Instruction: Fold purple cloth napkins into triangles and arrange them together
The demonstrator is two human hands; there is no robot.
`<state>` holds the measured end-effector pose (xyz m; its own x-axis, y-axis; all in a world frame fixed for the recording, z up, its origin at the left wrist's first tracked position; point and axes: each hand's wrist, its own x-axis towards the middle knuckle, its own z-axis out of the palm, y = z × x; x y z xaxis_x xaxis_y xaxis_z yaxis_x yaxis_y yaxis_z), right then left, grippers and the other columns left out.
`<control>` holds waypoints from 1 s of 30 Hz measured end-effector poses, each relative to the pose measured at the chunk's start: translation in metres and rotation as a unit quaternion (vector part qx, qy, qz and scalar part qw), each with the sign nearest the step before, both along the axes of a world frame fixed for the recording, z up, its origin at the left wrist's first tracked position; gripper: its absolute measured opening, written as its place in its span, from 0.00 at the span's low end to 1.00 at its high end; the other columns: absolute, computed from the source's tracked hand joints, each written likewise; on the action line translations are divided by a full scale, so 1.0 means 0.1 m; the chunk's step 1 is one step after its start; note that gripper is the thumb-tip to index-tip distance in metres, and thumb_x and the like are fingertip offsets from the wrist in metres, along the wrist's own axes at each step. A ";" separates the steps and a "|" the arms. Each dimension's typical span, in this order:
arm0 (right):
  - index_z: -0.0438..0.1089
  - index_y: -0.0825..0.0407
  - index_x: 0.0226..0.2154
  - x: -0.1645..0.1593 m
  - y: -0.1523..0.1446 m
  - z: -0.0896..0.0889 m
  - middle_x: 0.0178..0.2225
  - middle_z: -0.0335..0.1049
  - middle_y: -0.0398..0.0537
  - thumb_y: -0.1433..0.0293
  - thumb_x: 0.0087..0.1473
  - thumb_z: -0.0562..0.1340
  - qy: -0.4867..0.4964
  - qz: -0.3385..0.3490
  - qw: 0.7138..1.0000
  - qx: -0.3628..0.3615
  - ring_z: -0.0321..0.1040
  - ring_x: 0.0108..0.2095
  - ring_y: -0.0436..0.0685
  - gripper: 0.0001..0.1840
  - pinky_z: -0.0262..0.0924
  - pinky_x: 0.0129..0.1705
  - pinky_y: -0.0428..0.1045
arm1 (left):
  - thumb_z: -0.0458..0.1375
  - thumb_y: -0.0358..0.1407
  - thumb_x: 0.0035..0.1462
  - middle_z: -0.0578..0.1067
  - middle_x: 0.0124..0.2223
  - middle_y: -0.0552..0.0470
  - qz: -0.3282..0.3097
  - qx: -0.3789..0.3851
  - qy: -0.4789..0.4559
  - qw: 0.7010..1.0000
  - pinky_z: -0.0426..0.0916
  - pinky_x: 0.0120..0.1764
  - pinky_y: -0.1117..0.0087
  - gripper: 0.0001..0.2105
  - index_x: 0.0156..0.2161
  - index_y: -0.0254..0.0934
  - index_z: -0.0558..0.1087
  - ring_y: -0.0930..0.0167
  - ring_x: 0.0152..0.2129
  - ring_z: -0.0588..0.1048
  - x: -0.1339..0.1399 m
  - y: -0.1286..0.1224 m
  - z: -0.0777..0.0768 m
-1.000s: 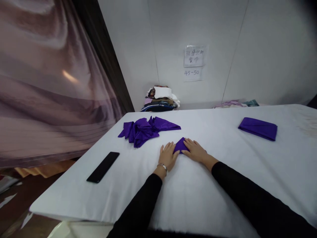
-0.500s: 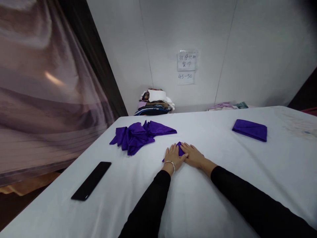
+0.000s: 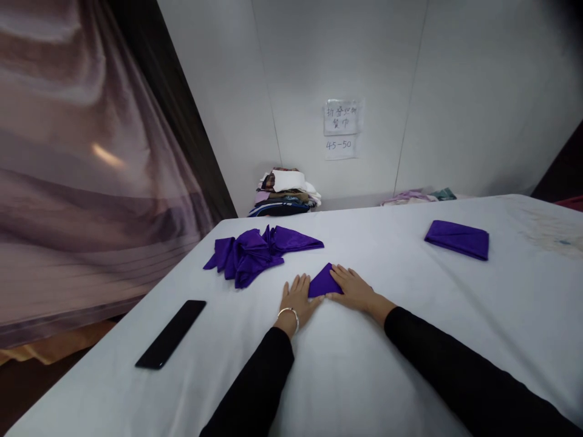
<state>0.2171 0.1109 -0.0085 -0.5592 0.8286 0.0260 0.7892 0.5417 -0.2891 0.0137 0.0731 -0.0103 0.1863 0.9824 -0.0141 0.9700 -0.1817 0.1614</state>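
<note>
A purple cloth napkin (image 3: 324, 283), folded into a triangle with its point facing away from me, lies flat on the white-covered table. My left hand (image 3: 298, 297), with a silver bangle at the wrist, rests flat at the napkin's left corner, fingers stretched out. Across the right part of the triangle lies my right hand (image 3: 354, 289), palm down and fingers extended, hiding most of that side. Both thumbs point inward along the near edge and almost meet.
Crumpled purple napkins (image 3: 255, 252) lie behind to the left, and a folded purple napkin (image 3: 458, 239) sits at the right. A flat black object (image 3: 172, 334) is at the left. Stacked clothes (image 3: 285, 193) stand by the wall below a paper sign (image 3: 342, 118).
My left hand has slid left off the napkin's middle to its left corner, uncovering more of the triangle. My right hand has stayed nearly in place. The view has shifted slightly.
</note>
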 end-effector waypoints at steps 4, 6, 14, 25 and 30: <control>0.42 0.57 0.61 0.03 -0.03 -0.03 0.63 0.35 0.54 0.41 0.49 0.42 0.010 -0.004 1.000 -0.002 0.30 0.62 0.62 0.48 0.30 0.59 0.57 | 0.41 0.55 0.53 0.48 0.64 0.46 0.032 -0.005 0.006 0.999 0.38 0.58 0.50 0.36 0.62 0.34 0.45 0.61 0.61 0.43 -0.07 -0.10 0.03; 0.41 0.58 0.61 0.03 -0.04 -0.04 0.63 0.34 0.55 0.41 0.49 0.43 0.014 -0.011 1.000 0.000 0.30 0.62 0.62 0.48 0.30 0.59 0.57 | 0.46 0.49 0.54 0.49 0.64 0.46 0.030 0.016 -0.005 0.999 0.38 0.58 0.50 0.34 0.62 0.35 0.46 0.62 0.60 0.45 -0.02 -0.13 0.06; 0.42 0.59 0.61 0.15 -0.37 -0.03 0.63 0.34 0.58 0.41 0.48 0.46 0.015 0.000 1.000 -0.010 0.31 0.62 0.63 0.50 0.30 0.60 0.58 | 0.48 0.25 0.43 0.59 0.60 0.50 -0.128 0.042 -0.060 0.989 0.52 0.56 0.63 0.30 0.56 0.38 0.59 0.69 0.55 0.58 0.23 -0.21 0.14; 0.38 0.56 0.62 0.28 -0.69 -0.04 0.63 0.33 0.56 0.41 0.48 0.48 0.024 0.025 0.999 -0.018 0.29 0.62 0.63 0.50 0.28 0.60 0.58 | 0.51 0.27 0.43 0.58 0.60 0.50 -0.125 0.046 -0.093 0.987 0.57 0.53 0.60 0.32 0.57 0.42 0.58 0.64 0.52 0.60 0.19 -0.65 0.22; 0.38 0.56 0.62 0.28 -0.69 -0.03 0.63 0.33 0.56 0.41 0.48 0.48 0.027 0.023 0.999 -0.020 0.30 0.62 0.63 0.50 0.28 0.60 0.58 | 0.49 0.21 0.39 0.61 0.56 0.49 -0.085 -0.002 -0.223 0.971 0.61 0.52 0.70 0.36 0.58 0.42 0.56 0.70 0.49 0.65 0.21 -0.64 0.21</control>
